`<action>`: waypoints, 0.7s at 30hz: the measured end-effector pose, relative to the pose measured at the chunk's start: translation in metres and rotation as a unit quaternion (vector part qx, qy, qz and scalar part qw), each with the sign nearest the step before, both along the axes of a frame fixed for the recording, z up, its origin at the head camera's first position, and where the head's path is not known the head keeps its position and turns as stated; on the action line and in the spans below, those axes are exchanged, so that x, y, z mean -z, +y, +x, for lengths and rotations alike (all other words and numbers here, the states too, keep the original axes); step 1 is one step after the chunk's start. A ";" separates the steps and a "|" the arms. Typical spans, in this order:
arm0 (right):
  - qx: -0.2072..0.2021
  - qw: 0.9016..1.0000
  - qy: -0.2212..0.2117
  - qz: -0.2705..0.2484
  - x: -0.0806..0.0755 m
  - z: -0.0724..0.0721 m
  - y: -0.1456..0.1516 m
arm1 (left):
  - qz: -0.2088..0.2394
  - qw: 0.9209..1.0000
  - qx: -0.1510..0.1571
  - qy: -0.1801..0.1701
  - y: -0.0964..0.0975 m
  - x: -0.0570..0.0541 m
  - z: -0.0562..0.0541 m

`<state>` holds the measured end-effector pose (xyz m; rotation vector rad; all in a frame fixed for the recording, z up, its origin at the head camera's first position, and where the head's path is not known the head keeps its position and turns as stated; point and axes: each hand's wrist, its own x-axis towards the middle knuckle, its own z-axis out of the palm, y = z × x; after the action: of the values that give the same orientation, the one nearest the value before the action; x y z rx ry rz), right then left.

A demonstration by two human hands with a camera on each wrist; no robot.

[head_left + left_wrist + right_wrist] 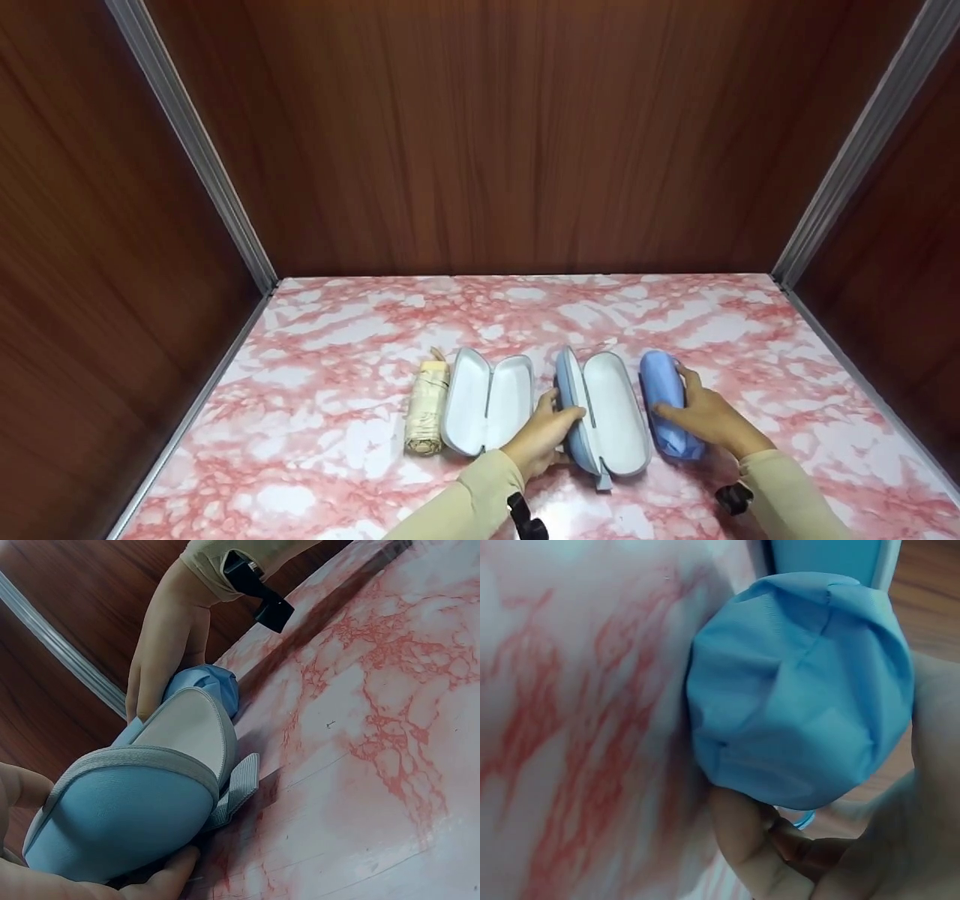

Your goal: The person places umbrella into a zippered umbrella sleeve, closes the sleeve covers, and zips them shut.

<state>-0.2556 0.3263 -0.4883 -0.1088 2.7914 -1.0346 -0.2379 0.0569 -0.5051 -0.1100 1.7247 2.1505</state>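
My left hand (544,435) grips the left shell of an open blue hard case (619,420) with a pale lining, thumb at the rim and fingers around the outside. Up close in the left wrist view, the blue shell (139,814) has a grey edge and a short grey ribbon tab (241,784). To the right of that case lies a blue folded umbrella (664,397). My right hand (709,420) holds it from the right side, thumb across its top. The gathered end of the umbrella (799,694) fills much of the right wrist view, fingers curled under it.
A second open case (469,397) with a pale lining lies left of my left hand. Beside it is a beige folded umbrella (427,409) with a small strap at its far end. Wood-grain panels (525,135) enclose the red-and-white marbled table (315,405) at the back and sides.
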 end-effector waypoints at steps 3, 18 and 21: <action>0.004 1.000 -0.003 -0.007 0.002 -0.002 -0.001 | 0.002 1.000 0.002 0.000 -0.001 0.000 0.000; 0.018 0.999 0.014 -0.028 0.005 -0.003 -0.008 | -0.002 1.000 0.004 -0.002 0.000 0.000 0.000; 0.017 0.999 0.021 -0.030 0.003 -0.002 -0.008 | 0.000 1.000 0.002 -0.002 0.000 0.000 0.000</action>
<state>-0.2574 0.3178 -0.4913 -0.0918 2.8094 -1.1358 -0.2377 0.0565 -0.5049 -0.1096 1.7218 2.1457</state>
